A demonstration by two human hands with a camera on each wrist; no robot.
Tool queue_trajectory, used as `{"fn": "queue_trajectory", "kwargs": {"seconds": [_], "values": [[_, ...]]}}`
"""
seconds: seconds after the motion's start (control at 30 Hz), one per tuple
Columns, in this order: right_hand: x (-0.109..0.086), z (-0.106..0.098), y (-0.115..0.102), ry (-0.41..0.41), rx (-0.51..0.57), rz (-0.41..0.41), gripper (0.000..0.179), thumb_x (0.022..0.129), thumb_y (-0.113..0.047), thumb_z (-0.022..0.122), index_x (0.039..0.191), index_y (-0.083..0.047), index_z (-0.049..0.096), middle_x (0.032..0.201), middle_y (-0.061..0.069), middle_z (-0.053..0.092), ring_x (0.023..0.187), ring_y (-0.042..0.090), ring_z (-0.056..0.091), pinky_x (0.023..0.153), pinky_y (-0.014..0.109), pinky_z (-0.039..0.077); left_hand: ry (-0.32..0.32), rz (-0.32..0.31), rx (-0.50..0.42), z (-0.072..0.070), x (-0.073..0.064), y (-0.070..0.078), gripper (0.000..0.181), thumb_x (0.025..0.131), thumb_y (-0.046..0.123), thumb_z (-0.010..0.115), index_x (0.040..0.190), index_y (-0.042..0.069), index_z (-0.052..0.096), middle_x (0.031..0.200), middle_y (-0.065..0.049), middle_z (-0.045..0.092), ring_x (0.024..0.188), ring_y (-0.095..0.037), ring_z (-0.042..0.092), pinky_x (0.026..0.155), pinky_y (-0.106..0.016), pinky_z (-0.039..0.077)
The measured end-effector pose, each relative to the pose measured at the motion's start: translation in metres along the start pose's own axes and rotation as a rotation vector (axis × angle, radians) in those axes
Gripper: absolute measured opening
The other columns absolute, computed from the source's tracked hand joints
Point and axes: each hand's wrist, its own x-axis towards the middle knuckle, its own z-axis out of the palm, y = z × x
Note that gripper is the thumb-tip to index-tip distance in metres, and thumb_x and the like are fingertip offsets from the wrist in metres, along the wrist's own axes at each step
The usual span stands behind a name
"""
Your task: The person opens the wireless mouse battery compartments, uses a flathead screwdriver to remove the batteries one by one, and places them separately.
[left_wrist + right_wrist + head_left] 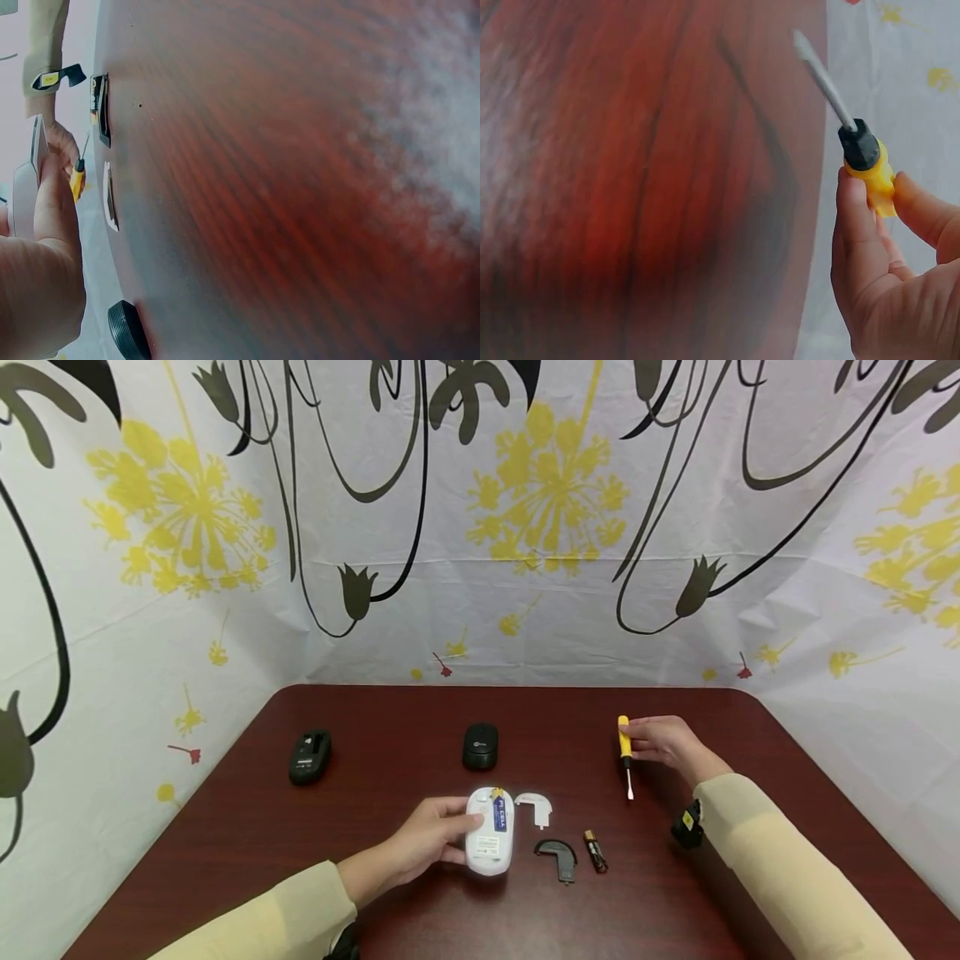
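The left hand (426, 842) grips the lower-centre white mouse (489, 847), battery (500, 816) seemingly in, cover (542, 812) off; the right hand (670, 743) pinches a screwdriver (625, 748).

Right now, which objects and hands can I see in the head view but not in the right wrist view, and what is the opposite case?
Only head: the left hand holding the white mouse, its battery, two black mice, the white cover, the dark cover and the loose battery.

Only right wrist: no further object, just a close look at the right hand's grip.

Both: the right hand, screwdriver and table.
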Motion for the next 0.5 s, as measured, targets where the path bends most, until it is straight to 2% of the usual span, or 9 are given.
{"fn": "queue_trajectory", "kwargs": {"seconds": [0.27,0.5], "values": [[0.004,-0.003,0.01,0.001,-0.045,0.036,0.05,0.096,-0.01,0.061,0.136,0.013,0.042,0.094,0.006,0.06,0.078,0.016,0.062,0.073,0.032,0.058,0.005,-0.001,0.003,0.0,0.0,-0.001,0.046,0.095,0.011,0.061,0.133,-0.012,0.049,0.098,-0.014,0.068,0.085,-0.022,0.067,0.067,-0.036,0.059],[0.003,-0.002,0.012,-0.009,-0.034,0.06,0.046,0.096,-0.003,0.058,0.134,0.017,0.041,0.092,0.008,0.059,0.076,0.016,0.063,0.072,0.033,0.058,0.004,-0.002,0.002,0.001,0.0,0.0,0.046,0.095,0.011,0.061,0.134,-0.012,0.048,0.099,-0.015,0.068,0.084,-0.022,0.067,0.066,-0.035,0.059]]}}
